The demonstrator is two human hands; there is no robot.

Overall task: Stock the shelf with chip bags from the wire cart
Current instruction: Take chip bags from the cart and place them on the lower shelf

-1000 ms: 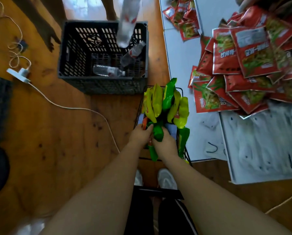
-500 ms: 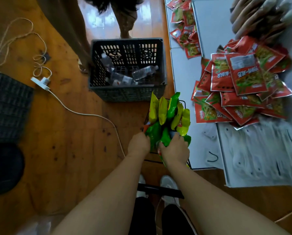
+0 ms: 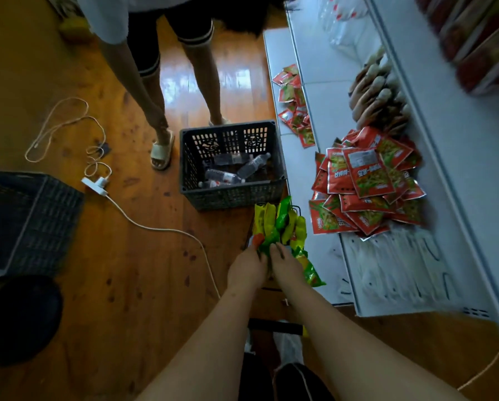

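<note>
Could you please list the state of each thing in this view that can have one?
left hand: closed on the chip bags
right hand: closed on the chip bags
chip bags: bunched upright in the wire cart
wire cart: mostly hidden, still loaded
red packets: piled loosely on the shelf
shelf: partly stocked
black crate: open, holding water bottles
water bottles: lying on their sides

Glossy yellow-green foil chip bags (image 3: 280,224); polished orange wooden floor (image 3: 126,285) reflecting light; matt dark perforated plastic crate (image 3: 230,198); smooth white metal shelf (image 3: 329,68).
</note>
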